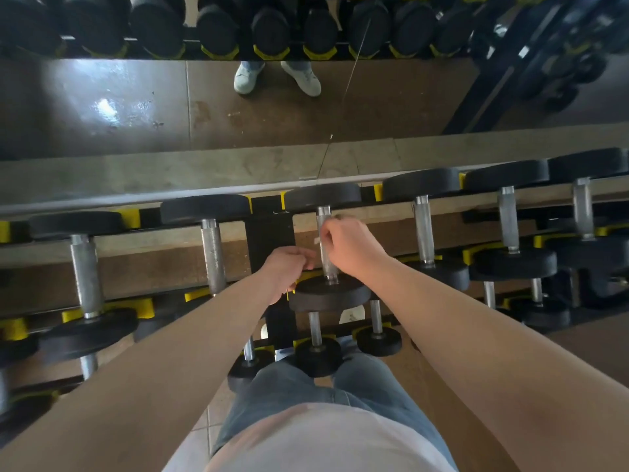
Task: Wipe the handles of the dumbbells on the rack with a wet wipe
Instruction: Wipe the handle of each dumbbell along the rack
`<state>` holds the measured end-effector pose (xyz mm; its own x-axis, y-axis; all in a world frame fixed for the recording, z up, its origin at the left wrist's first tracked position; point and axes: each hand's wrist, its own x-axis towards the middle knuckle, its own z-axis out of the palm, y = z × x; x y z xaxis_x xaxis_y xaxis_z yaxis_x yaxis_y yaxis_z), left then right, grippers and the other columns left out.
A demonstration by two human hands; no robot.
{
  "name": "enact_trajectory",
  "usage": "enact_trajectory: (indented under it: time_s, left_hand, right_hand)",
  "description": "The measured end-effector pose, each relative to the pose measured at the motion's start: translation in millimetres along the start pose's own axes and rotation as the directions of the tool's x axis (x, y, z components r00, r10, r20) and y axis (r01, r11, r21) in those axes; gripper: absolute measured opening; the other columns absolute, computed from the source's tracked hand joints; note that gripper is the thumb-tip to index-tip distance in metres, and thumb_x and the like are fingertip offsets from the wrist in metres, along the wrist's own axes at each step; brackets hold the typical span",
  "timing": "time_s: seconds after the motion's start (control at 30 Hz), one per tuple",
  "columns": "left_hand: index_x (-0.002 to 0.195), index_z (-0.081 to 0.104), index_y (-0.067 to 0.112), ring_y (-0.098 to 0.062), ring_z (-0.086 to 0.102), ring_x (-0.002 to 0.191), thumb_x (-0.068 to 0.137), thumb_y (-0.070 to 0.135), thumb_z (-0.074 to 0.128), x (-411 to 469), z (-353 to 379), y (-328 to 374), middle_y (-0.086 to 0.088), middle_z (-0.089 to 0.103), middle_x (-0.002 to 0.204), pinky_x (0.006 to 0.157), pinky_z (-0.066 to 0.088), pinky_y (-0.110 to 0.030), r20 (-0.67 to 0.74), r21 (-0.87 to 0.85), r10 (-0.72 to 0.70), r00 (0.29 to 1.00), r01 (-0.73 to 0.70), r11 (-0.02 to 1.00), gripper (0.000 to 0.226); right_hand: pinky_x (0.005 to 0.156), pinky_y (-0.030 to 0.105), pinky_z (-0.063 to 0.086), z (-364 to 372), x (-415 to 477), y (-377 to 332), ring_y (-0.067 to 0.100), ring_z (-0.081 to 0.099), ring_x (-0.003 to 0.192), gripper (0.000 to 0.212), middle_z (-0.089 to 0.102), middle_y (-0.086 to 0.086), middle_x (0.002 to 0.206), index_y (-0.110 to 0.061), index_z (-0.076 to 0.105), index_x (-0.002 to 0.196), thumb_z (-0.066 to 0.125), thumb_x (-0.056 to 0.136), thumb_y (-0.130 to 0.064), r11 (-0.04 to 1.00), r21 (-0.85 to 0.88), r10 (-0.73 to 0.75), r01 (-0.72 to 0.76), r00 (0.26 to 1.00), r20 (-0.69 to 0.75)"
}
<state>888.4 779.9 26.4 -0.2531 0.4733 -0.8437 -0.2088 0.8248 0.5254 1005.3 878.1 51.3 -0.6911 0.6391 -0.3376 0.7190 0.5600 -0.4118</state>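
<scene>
A black rack [269, 229] carries rows of black-headed dumbbells with metal handles. The middle dumbbell's handle [323, 214] runs away from me between its far head [323, 195] and near head [332, 294]. My right hand [347, 243] grips the upper part of this handle. A small pale scrap of the wet wipe [316, 240] shows beside its fingers; the rest is hidden. My left hand [289, 270] lies curled just left of the handle's lower end, by the near head. Whether it holds anything is unclear.
More dumbbells lie on the same tier, to the left [212, 253] and to the right [423, 229]. Smaller ones [318, 356] sit on a lower tier by my legs. A mirror [238, 107] behind the rack reflects the floor and shoes.
</scene>
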Motion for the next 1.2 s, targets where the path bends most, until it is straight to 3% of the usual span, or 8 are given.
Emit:
enact_trajectory:
  time_s: [0.1,0.3,0.47,0.63,0.9,0.97,1.1,1.2]
  left_hand:
    - [0.107,0.071,0.023,-0.015,0.045,0.068,0.104,0.009,0.045,0.7,-5.1,-2.9,-0.004,0.067,0.095,0.058,0.039,-0.027,-0.013,-0.014,0.010,1.000,-0.011,1.000,0.030]
    - [0.104,0.070,0.022,-0.013,0.041,0.061,0.102,0.009,0.055,5.5,-12.4,2.5,-0.010,0.070,0.109,0.049,0.035,-0.024,-0.063,-0.039,-0.081,0.995,0.079,0.996,0.021]
    - [0.107,0.069,0.021,-0.013,0.039,0.062,0.103,0.010,0.055,8.6,-12.5,3.2,-0.011,0.069,0.109,0.048,0.035,-0.023,-0.045,-0.019,-0.069,0.997,0.068,0.997,0.019]
    - [0.093,0.067,0.026,-0.022,0.049,0.084,0.101,0.008,0.057,9.9,-9.2,6.1,-0.012,0.067,0.116,0.067,0.044,-0.030,-0.010,-0.003,-0.034,0.999,0.034,0.999,0.022]
    - [0.110,0.070,0.020,-0.013,0.046,0.069,0.102,0.006,0.047,12.4,-9.2,1.6,-0.003,0.065,0.092,0.062,0.042,-0.027,0.019,-0.028,-0.008,1.000,0.009,1.000,0.028]
    - [0.103,0.068,0.023,-0.013,0.046,0.071,0.102,0.008,0.051,11.8,-10.4,2.5,-0.004,0.066,0.099,0.074,0.049,-0.031,0.014,-0.022,-0.019,1.000,0.019,1.000,0.023]
    - [0.096,0.067,0.025,-0.017,0.046,0.074,0.101,0.009,0.055,14.5,-12.3,3.1,-0.009,0.067,0.107,0.056,0.038,-0.026,0.007,-0.011,-0.034,0.999,0.034,0.999,0.020]
    - [0.100,0.069,0.024,-0.016,0.043,0.069,0.100,0.008,0.056,13.6,-12.4,3.9,-0.006,0.065,0.100,0.054,0.035,-0.025,0.026,0.011,-0.036,0.999,0.035,0.999,0.021]
  right_hand:
    - [0.092,0.035,0.055,-2.1,10.0,-4.5,0.022,0.063,0.100,0.018,0.066,0.010,0.112,-0.010,0.068,0.114,0.062,0.099,-0.016,0.989,-0.121,-0.099,0.090,0.993,-0.070]
    - [0.091,0.035,0.057,13.9,-12.2,-11.7,0.022,0.065,0.101,0.025,0.065,0.010,0.117,-0.013,0.065,0.121,0.063,0.097,-0.016,0.939,-0.303,-0.080,0.163,0.960,0.268]
    - [0.095,0.038,0.055,9.8,-16.5,-2.5,0.023,0.061,0.111,0.025,0.066,0.008,0.118,-0.017,0.069,0.123,0.060,0.101,-0.023,0.968,-0.229,-0.102,0.103,0.995,0.018]
    - [0.093,0.037,0.057,12.4,-17.9,-1.8,0.020,0.066,0.102,0.020,0.066,0.005,0.116,-0.022,0.073,0.116,0.065,0.097,-0.020,0.928,-0.303,-0.092,0.216,0.922,0.375]
    - [0.084,0.036,0.059,-3.3,15.1,-15.3,0.022,0.067,0.096,0.027,0.068,0.007,0.111,-0.016,0.071,0.120,0.069,0.094,-0.018,0.912,-0.406,-0.084,0.053,0.995,-0.059]
    - [0.084,0.035,0.059,-0.1,7.7,-17.4,0.020,0.066,0.092,0.027,0.067,0.006,0.109,-0.017,0.070,0.120,0.069,0.093,-0.017,0.913,-0.405,-0.045,0.051,0.999,0.024]
    - [0.081,0.035,0.060,7.3,-17.5,-21.6,0.018,0.065,0.087,0.024,0.067,0.008,0.111,-0.015,0.070,0.119,0.063,0.096,-0.019,0.899,-0.409,-0.018,0.157,0.946,0.323]
    - [0.085,0.036,0.060,5.8,-14.1,-21.6,0.021,0.067,0.094,0.026,0.067,0.008,0.117,-0.017,0.069,0.122,0.064,0.097,-0.020,0.898,-0.415,-0.029,0.143,0.963,0.269]
